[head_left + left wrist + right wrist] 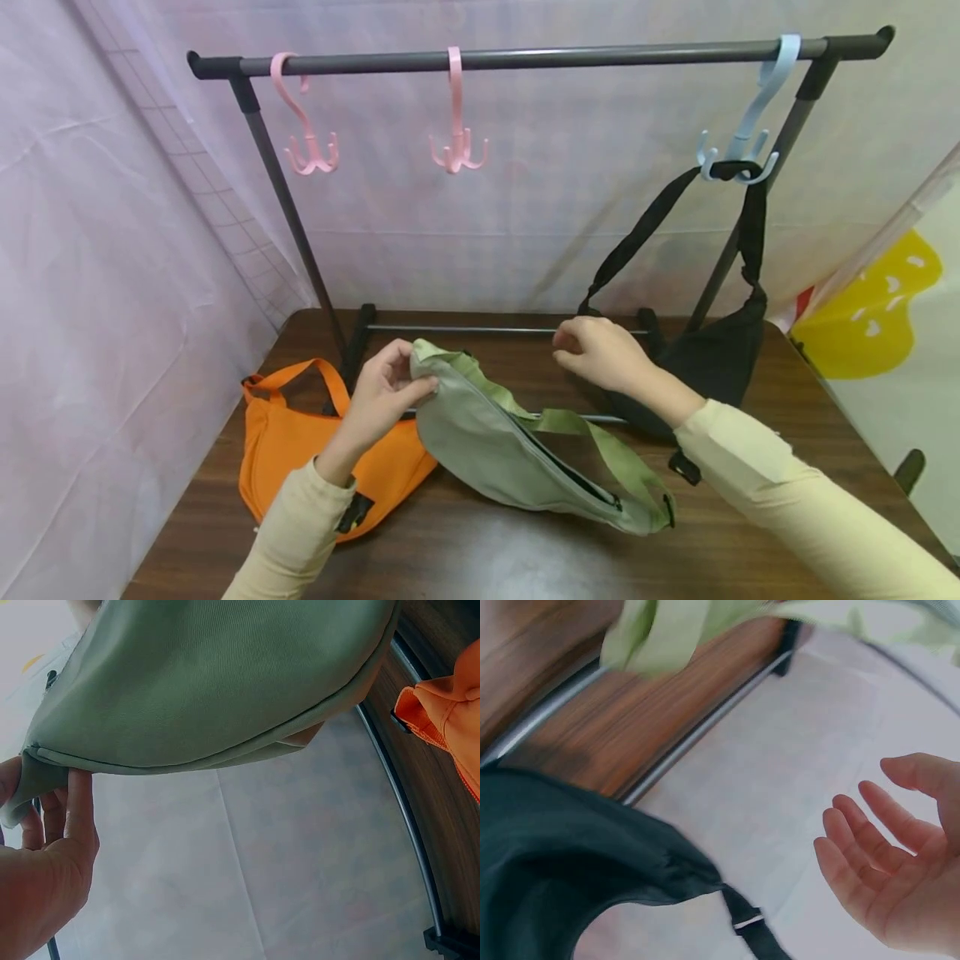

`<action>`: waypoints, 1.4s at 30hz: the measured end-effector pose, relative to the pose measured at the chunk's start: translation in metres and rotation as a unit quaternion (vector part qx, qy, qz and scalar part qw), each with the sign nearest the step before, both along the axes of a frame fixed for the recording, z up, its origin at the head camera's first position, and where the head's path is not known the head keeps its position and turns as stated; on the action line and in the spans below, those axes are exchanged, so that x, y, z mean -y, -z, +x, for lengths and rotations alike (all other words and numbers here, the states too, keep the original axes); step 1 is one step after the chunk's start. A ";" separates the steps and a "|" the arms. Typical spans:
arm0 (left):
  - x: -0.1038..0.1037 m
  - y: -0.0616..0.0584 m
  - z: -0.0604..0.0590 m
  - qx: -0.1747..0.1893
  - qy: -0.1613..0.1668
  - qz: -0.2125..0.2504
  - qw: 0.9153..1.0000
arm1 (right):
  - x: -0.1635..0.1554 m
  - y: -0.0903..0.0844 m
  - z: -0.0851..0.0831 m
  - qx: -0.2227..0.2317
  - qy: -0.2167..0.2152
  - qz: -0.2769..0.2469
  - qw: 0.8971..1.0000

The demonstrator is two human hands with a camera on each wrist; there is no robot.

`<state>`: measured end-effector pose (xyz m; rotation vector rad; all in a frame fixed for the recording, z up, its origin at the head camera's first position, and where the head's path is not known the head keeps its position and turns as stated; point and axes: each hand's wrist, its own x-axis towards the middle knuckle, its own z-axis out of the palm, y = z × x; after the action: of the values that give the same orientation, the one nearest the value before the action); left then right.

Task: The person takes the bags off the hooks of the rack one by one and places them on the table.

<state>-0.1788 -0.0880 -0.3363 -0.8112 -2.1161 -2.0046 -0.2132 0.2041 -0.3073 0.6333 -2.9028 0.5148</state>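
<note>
A sage-green waist bag (487,450) with a light green strap (622,454) tilts down to the right above the table. My left hand (386,396) pinches its upper left end between thumb and fingers; the left wrist view shows the green bag (217,682) with that hand (52,855) at its narrow tip. My right hand (603,354) is apart from the green bag, its fingers loosely bent. In the right wrist view this hand (892,855) has spread fingers and holds nothing. Near it a black bag (716,358) hangs by its strap from a light blue hook (750,125).
An orange bag (300,450) lies at the left of the brown wooden table (480,558). Over the table stands a dark metal rack (570,57). Two pink hooks, a left one (307,137) and a middle one (456,125), hang from its bar.
</note>
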 end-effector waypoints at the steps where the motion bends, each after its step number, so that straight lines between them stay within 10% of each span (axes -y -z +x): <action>1: 0.000 0.000 0.000 0.002 0.000 -0.001 1.000 | 0.000 -0.001 0.007 -0.001 -0.005 -0.009 1.000; 13: -0.003 0.001 0.001 0.008 -0.014 0.010 1.000 | -0.007 0.036 0.084 0.004 -0.047 -0.048 0.998; 26: -0.006 0.002 0.003 0.021 -0.019 0.015 1.000 | -0.005 0.085 0.096 -0.001 0.001 -0.117 0.993; 42: -0.008 0.004 0.007 0.052 -0.016 0.023 0.998 | -0.017 0.068 0.095 -0.099 0.000 -0.093 0.991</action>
<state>-0.1719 -0.0802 -0.3400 -0.6766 -2.1125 -2.1143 -0.1181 0.2212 -0.3752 0.6195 -2.6323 0.6715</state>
